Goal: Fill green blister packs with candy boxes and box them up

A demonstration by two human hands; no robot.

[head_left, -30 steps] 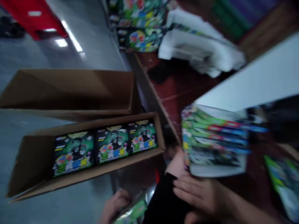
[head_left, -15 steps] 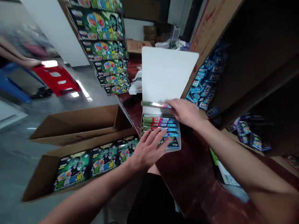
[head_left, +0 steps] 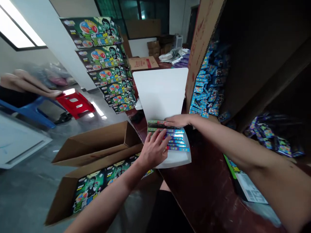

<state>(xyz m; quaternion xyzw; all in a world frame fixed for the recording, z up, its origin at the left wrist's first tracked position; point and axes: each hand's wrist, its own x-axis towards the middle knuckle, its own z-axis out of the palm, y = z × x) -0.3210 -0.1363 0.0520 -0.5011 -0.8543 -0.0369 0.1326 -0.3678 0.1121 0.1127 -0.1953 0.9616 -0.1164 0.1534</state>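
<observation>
An open display box with a raised white lid [head_left: 161, 92] stands on the dark red table in front of me. Inside is a row of thin colourful packs [head_left: 178, 141], their narrow green, purple and blue edges facing up. My left hand [head_left: 155, 149] rests across the packs with its fingers spread. At the back of the row, my right hand [head_left: 178, 120] lies on the rearmost pack [head_left: 155, 122], next to the lid's base. Its fingers are stretched out. Part of that pack is hidden under them.
Left of the table, an open carton [head_left: 59, 194] holds green-black printed boxes. A tall stack of similar boxes [head_left: 104, 55] rises behind it. At right, a large carton [head_left: 206, 42] stands beside blue packets [head_left: 201, 87]. Another person's hand touches a red stool [head_left: 76, 103].
My right hand has lowered the pack it held above the box into the back of the row, and its fingers now lie flat. My left hand stays on the packs. The view has shifted.
</observation>
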